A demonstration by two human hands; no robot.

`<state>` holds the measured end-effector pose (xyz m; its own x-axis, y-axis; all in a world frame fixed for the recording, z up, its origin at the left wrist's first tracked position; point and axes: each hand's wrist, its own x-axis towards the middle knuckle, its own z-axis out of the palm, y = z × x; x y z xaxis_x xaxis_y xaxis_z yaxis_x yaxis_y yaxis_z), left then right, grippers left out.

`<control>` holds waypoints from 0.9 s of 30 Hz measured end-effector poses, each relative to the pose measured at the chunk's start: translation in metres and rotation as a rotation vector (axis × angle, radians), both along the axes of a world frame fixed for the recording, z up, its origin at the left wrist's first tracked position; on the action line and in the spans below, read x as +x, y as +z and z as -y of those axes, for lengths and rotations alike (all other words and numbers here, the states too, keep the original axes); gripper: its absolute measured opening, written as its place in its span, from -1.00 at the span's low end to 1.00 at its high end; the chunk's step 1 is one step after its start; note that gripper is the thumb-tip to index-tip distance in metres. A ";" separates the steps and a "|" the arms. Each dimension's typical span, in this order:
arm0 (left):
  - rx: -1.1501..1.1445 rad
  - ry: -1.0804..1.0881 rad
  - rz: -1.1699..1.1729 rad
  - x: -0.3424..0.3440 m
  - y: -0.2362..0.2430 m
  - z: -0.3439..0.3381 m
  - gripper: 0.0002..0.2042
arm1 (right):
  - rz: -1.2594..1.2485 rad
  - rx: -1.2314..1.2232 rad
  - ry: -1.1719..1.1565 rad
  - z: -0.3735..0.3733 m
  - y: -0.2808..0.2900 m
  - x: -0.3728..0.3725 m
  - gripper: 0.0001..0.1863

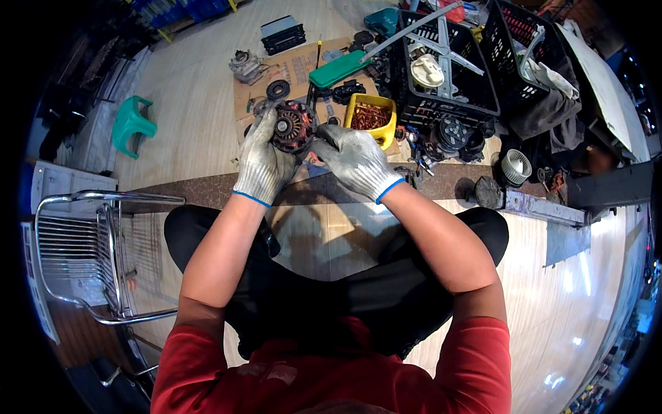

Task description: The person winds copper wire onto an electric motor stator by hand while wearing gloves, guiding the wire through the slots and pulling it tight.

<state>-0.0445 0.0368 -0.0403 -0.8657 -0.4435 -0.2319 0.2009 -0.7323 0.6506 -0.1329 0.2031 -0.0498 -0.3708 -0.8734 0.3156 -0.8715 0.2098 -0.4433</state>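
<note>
An alternator [287, 127], round and dark with a ring of copper-coloured windings, is held over the cardboard in front of me. My left hand [265, 155], in a white knit glove with a blue cuff, grips its left side. My right hand [352, 157], gloved the same way, has its fingers curled in at the alternator's right side; its fingertips are partly hidden. Just beyond my right hand stands a yellow container [390, 132] of small copper-coloured pieces. A dark ring-shaped part [278, 90] lies beyond the alternator.
Metal housing [245, 66] and a green-covered tool [339, 70] lie on the cardboard [293, 65]. Black crates [448, 110] of parts stand at far right, near a white fan wheel [515, 165]. A green stool [134, 126] and a metal chair [110, 255] are at left.
</note>
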 end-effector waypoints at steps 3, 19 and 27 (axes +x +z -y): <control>0.048 0.001 -0.078 -0.001 -0.001 0.004 -0.71 | 0.024 -0.006 -0.077 -0.001 0.010 0.008 -0.73; -0.673 -0.060 -0.010 -0.002 -0.007 0.021 -0.77 | -0.156 0.026 -0.188 -0.028 0.039 -0.020 -0.78; 0.079 -0.105 -0.090 0.012 0.017 0.032 -0.71 | 0.119 0.005 -0.048 -0.035 0.018 -0.044 -0.69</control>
<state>-0.0323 0.0045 -0.0235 -0.9251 -0.3331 -0.1823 0.1754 -0.8006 0.5729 -0.1769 0.2383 -0.0315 -0.4469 -0.8552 0.2626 -0.8017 0.2526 -0.5418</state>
